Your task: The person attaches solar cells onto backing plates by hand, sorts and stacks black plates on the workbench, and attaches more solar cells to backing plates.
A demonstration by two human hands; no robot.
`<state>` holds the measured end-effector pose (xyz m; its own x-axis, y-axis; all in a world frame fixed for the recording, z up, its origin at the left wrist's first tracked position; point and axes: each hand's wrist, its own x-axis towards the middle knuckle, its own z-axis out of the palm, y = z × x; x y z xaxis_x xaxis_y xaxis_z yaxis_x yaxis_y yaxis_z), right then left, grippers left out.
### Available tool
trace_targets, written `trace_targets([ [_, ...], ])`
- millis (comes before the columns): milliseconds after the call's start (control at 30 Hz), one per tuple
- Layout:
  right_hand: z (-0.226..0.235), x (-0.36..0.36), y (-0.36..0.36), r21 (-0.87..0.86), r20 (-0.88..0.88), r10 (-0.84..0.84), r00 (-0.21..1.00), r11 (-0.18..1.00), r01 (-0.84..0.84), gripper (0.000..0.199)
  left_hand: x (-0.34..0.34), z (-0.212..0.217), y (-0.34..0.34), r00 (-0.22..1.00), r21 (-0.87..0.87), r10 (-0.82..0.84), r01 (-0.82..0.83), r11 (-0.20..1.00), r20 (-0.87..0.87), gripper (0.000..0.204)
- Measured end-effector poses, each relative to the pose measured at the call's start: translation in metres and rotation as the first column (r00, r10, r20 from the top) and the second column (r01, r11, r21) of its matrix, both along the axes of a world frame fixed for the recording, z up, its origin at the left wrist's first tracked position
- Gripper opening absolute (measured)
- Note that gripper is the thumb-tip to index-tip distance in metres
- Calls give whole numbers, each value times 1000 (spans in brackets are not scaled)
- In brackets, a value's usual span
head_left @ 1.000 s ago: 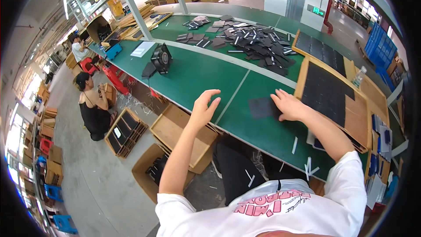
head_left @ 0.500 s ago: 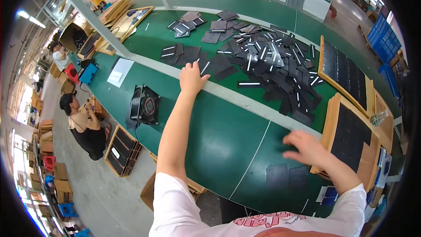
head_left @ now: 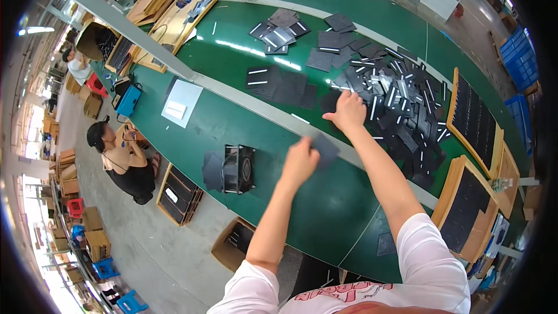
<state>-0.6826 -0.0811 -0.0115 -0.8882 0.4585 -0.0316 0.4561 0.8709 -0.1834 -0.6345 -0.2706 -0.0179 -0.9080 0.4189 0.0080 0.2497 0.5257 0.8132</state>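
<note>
My left hand [head_left: 299, 163] is closed on a thin dark square sheet [head_left: 325, 151], pinched at its near edge above the green bench. Motion blurs that sheet a little. Across the grey rail, my right hand [head_left: 350, 111] reaches to the left edge of a heap of black pieces [head_left: 401, 102], many marked with white strips. Its thumb stands apart from the curled fingers, beside a dark square piece [head_left: 329, 102]. More flat black squares [head_left: 288, 84] lie left of that hand. A black box fan [head_left: 239, 168] stands on the bench left of my left hand, with dark sheets [head_left: 213, 170] beside it.
A grey rail [head_left: 261, 110] runs along the green bench [head_left: 290, 203]. Wooden-edged boards with black pieces [head_left: 474, 110] stand at the right. A white sheet [head_left: 189, 96] and a blue box [head_left: 128, 100] lie left. A person [head_left: 125, 160] sits low beside the bench; an open carton [head_left: 229, 250] stands below.
My left hand has come back from the rail and now holds a dark sheet. My right hand has moved from the near right bench to the heap. The whole view has shifted.
</note>
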Motion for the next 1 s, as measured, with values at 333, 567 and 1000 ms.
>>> trace_targets([
  [333, -5, -26, 25, -309, -7, 119, 993, 944, -115, 65, -116, -18, -9, 854, -225, 341, -449, 865, -394, 58],
  [567, -6, -85, 23, -609, -127, 354, 927, 709, -354, 68, -215, -20, 12, 800, -514, 462, -600, 614, -382, 67],
  [1000, 5, -113, -36, -290, 301, 246, 921, 944, -157, 95, -234, 28, -2, 824, -450, 539, -553, 702, -172, 40],
])
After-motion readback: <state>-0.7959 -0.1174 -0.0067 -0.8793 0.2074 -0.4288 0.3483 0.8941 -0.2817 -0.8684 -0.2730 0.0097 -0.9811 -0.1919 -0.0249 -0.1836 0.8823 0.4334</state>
